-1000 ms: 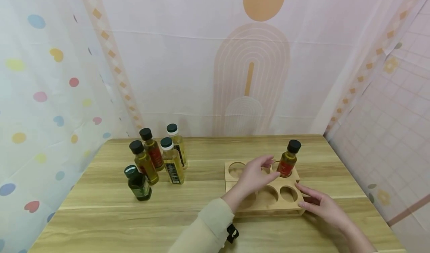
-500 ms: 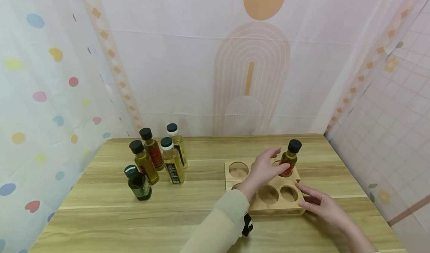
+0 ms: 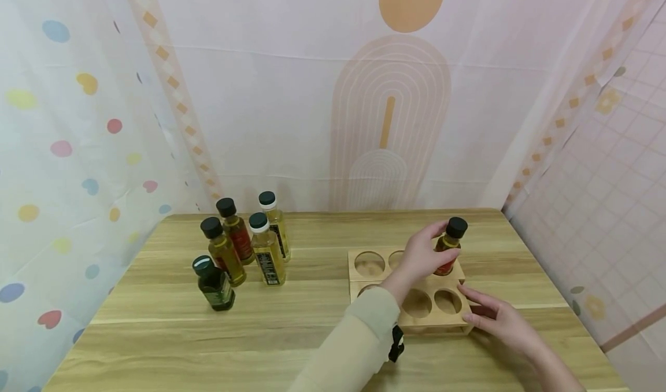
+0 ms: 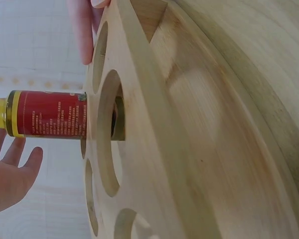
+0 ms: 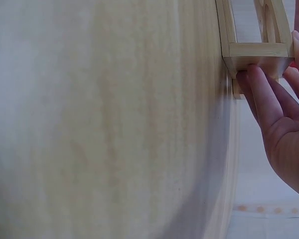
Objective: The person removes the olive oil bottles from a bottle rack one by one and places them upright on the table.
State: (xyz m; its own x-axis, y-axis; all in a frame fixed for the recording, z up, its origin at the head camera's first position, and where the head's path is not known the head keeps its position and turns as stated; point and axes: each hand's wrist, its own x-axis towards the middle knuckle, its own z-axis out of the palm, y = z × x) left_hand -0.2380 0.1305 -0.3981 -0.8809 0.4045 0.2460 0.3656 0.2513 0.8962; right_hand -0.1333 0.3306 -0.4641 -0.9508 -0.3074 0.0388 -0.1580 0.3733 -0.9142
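Observation:
In the head view, a small oil bottle [image 3: 448, 243] with a black cap and red label stands upright in a back-row hole at the right of a two-tier wooden rack [image 3: 433, 324]. My left hand [image 3: 418, 257] is around this bottle, thumb across its front and fingers behind. The left wrist view shows the bottle's label [image 4: 52, 114] and several of my fingers beside the glass; their far contact is hidden. At the rack's right end, my right hand [image 3: 502, 321] grips the corner. In the right wrist view, fingers [image 5: 264, 92] press against the end panel.
At the left of the wooden table [image 3: 171, 346] stand two red-label oil bottles [image 3: 227, 257], two pale oil bottles [image 3: 267, 259] with dark caps, and a dark green bottle [image 3: 217, 288]. A patterned curtain [image 3: 291, 120] hangs behind the table.
My left hand has moved right and come around the bottle in the rack. The bottle, the rack and my right hand stay in place.

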